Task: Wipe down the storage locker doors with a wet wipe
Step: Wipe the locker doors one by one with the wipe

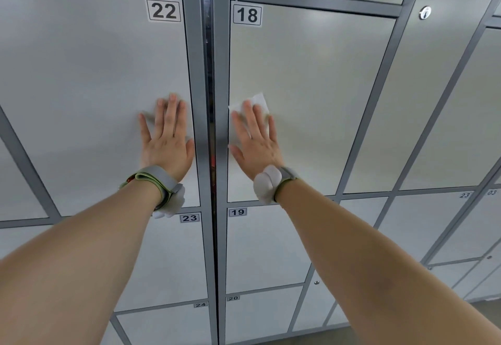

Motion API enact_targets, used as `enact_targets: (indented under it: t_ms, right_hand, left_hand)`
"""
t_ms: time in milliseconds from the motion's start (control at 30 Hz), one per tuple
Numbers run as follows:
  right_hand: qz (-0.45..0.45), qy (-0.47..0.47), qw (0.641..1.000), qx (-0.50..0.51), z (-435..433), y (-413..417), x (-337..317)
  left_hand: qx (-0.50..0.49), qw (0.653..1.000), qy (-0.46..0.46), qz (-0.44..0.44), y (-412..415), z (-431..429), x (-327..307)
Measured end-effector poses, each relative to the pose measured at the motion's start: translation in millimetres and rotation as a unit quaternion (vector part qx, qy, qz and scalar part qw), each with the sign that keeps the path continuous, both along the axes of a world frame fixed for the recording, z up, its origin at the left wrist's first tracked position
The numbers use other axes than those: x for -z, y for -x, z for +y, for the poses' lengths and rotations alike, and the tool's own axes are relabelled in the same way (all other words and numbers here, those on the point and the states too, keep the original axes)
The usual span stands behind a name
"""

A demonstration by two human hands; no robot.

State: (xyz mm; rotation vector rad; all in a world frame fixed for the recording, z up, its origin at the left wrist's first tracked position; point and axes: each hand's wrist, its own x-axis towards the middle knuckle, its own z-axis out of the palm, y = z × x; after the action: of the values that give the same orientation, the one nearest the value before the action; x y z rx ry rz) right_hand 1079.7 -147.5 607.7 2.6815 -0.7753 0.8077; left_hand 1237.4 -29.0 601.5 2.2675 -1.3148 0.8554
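The right hand (254,138), fingers spread flat, presses the wet wipe (260,100) on door 18 (311,87), just right of frame center. The left hand (166,138) lies flat and empty on door 22 (81,87). I would keep even pressure and make overlapping strokes up to the 18 label (247,15) and the edges.

Grey metal frame bars (195,73) run upright and across in a grid. A narrow dark gap (210,87) runs between the two upright bars in the middle. White label 22 (164,10) sits just left of the gap and label 18 (247,15) just right of it. Lower down are label 23 (189,218), label 19 (237,212), label 24 (201,304) and label 20 (232,298). A round silver lock (424,13) sits at the upper right. A strip of floor (311,339) shows at the bottom.
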Motion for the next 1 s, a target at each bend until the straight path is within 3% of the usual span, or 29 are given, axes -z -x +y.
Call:
enact_targets:
  t_ms: [433,700,867,1000]
  right_hand:
    - [0.142,0.069,0.987,-0.025,-13,13,65]
    - [-0.01,0.072,0.996,-0.048,-16,2,8]
    - [-0.037,0.134,0.989,-0.043,-34,16,26]
    - [-0.055,0.133,0.989,-0.045,-39,24,38]
  left_hand:
    - [-0.02,0.999,-0.039,-0.005,-3,10,3]
    - [-0.018,0.999,-0.048,0.0,-1,14,4]
    - [-0.021,0.998,-0.066,-0.008,-4,19,5]
    - [-0.028,0.998,-0.063,-0.001,-1,18,8]
